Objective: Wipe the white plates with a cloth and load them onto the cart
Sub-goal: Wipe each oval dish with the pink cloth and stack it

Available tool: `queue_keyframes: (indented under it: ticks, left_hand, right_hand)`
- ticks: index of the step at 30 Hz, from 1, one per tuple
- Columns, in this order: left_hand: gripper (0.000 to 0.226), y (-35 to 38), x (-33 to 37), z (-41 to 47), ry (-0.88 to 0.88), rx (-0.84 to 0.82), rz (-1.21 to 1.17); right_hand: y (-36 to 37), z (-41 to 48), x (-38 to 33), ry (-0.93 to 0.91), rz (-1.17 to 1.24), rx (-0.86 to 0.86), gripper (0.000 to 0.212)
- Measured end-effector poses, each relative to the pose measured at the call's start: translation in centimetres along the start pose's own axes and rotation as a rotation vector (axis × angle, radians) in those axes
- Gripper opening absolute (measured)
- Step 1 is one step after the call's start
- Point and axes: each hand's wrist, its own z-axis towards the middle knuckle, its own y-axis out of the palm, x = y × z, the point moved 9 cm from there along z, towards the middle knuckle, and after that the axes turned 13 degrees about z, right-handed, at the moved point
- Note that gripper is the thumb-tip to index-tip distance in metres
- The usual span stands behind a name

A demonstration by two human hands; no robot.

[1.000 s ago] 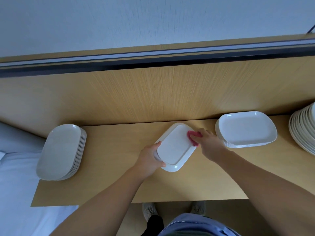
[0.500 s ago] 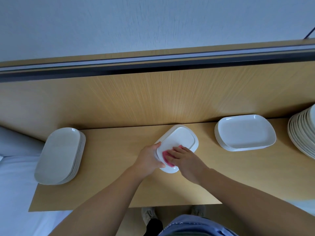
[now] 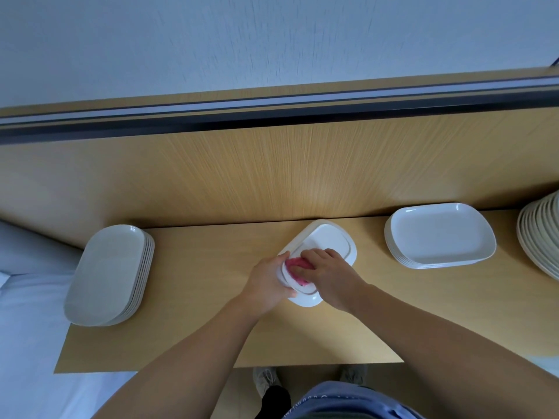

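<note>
On the wooden top (image 3: pixel 196 328), head view: we hold one plate (image 3: pixel 331 241) at the middle. Our left hand (image 3: pixel 266 282) has its fingers curled round the near rim. Our right hand (image 3: pixel 331 275) has fingers together, bent over a pink cloth (image 3: pixel 295 267) pressed on the plate. We judge wiping under way, loading not yet done; where it goes we cannot tell. Oval stack (image 3: pixel 106 273) left, squarish stack (image 3: pixel 438 237) right, round stack (image 3: pixel 541 234) at the edge. Plates glossy, hard, round-cornered; cloth soft, bunched; top matte woodgrain.

Three plate stacks (image 3: pixel 112 273) (image 3: pixel 438 237) (image 3: pixel 541 237), one loose plate (image 3: pixel 329 240), one pink cloth (image 3: pixel 293 264), two hands (image 3: pixel 269 279) (image 3: pixel 331 276)
</note>
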Motion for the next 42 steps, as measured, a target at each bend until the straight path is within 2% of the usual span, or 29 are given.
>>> queue_keyframes:
  ticks: [5, 9, 12, 18, 21, 23, 26, 30, 33, 37, 42]
  left_hand:
    - [0.094, 0.9, -0.8, -0.3, -0.058, -0.005, -0.031]
    - [0.093, 0.8, -0.9, -0.1, -0.055, 0.004, -0.038]
    - [0.093, 0.7, -0.9, -0.1, -0.059, -0.005, -0.047]
    - [0.091, 0.4, 0.1, 0.1, -0.05, 0.007, -0.077]
    - [0.074, -0.2, 1.5, -0.2, 0.019, 0.0, -0.123]
    - [0.07, -0.5, 2.0, -0.5, 0.036, 0.0, -0.175]
    - [0.075, -0.6, 1.8, -1.2, -0.045, -0.011, -0.321]
    - [0.053, -1.2, 2.7, -2.4, -0.07, -0.015, -0.431]
    - [0.039, -2.1, 3.7, -4.0, -0.106, 0.053, -0.453]
    - [0.023, -4.5, 5.2, -6.6, -0.066, 0.195, -0.312]
    - [0.021, -8.1, 3.7, -11.2, -0.113, 0.416, -0.127]
  right_hand:
    - [-1.4, 0.3, 4.6, 0.237, -0.084, -0.061, 0.061]
    - [-1.7, 0.6, 5.9, 0.3, -0.104, -0.09, 0.061]
    - [-3.3, 0.5, 8.4, 0.427, -0.138, -0.071, 0.062]
    - [-4.6, 0.4, 9.4, 0.48, -0.109, -0.081, 0.057]
    - [-5.5, -0.1, 9.5, 0.495, -0.098, -0.07, 0.05]
    - [-6.5, -0.8, 9.4, 0.477, -0.093, 0.002, 0.042]
    - [-7.8, -1.8, 9.2, 0.444, -0.032, 0.122, 0.035]
    - [-10.0, -2.6, 8.0, 0.35, 0.053, 0.266, 0.027]
    - [-11.4, -3.0, 7.2, 0.281, 0.097, 0.313, 0.031]
    - [-13.3, -2.6, 4.9, 0.142, 0.112, 0.348, 0.034]
    - [-14.3, -1.5, 1.0, -0.045, 0.173, 0.375, 0.038]
